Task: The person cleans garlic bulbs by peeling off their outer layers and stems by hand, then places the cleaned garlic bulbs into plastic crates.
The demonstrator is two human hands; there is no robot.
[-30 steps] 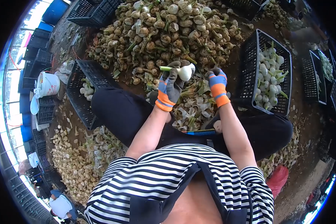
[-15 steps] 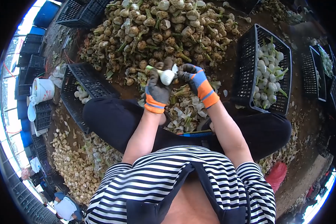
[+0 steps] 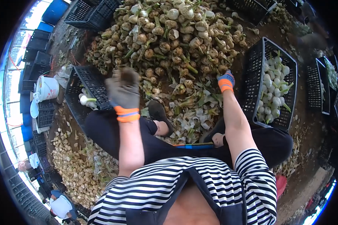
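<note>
My left hand (image 3: 124, 90), in a dark-palmed glove with an orange cuff, hangs beside the left black crate (image 3: 73, 88). Motion smears its fingers, and no bulb shows in it. Inside that crate a white peeled garlic bulb (image 3: 85, 100) with a green stem end lies among other white bulbs. My right hand (image 3: 226, 80), gloved in blue and orange, reaches down at the right edge of a heap of dirty garlic bulbs (image 3: 172, 41). Its fingers are mostly hidden, so I cannot see whether they hold a bulb.
At the right stands a black crate (image 3: 294, 86) with many peeled garlic bulbs (image 3: 273, 88). Loose skins (image 3: 193, 122) cover the ground between my feet. A white bucket (image 3: 47, 89) and stacked crates stand at the left. Another person (image 3: 62, 206) is at lower left.
My hands were together around a white garlic bulb. Now they are apart: the left has moved left toward the crate, the right to the heap's right edge. The bulb has left my left hand.
</note>
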